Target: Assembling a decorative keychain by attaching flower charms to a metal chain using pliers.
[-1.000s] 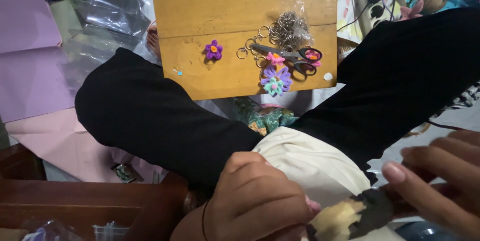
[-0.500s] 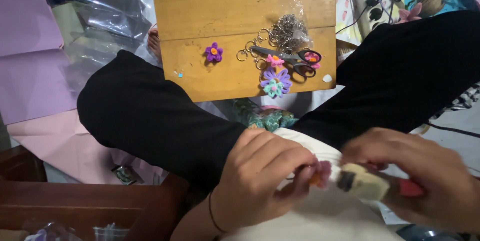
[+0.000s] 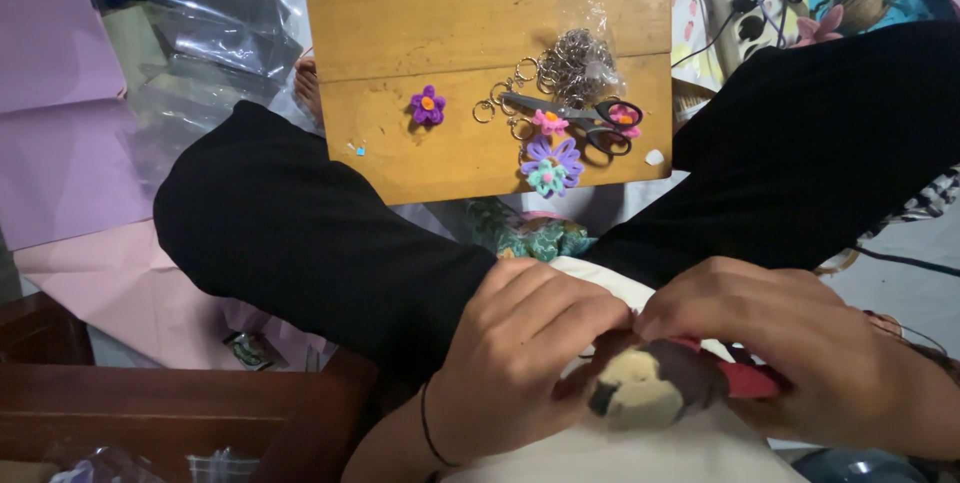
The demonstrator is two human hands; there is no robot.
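My left hand (image 3: 515,353) and my right hand (image 3: 790,353) meet over my lap, fingertips pinched together on a small soft piece, cream and dark with a red part (image 3: 655,388). It rests on white cloth (image 3: 620,448) between my crossed legs in black trousers (image 3: 320,253). What exactly the piece is, I cannot tell. Ahead lies a wooden board (image 3: 470,33) carrying small felt flowers: a purple one (image 3: 428,106), a pink one (image 3: 549,123), and a lilac-and-teal one (image 3: 551,167).
Black-handled scissors (image 3: 585,115) and a bag of metal key rings (image 3: 575,63) lie on the board. Clear plastic bags (image 3: 215,43) and pink and lilac sheets (image 3: 70,143) cover the floor at left. A dark wooden ledge (image 3: 170,408) sits at lower left; cables (image 3: 740,3) at upper right.
My hands have come together: the right hand moved left and closed over the small piece, which now sits between both sets of fingertips. The view has shifted slightly.
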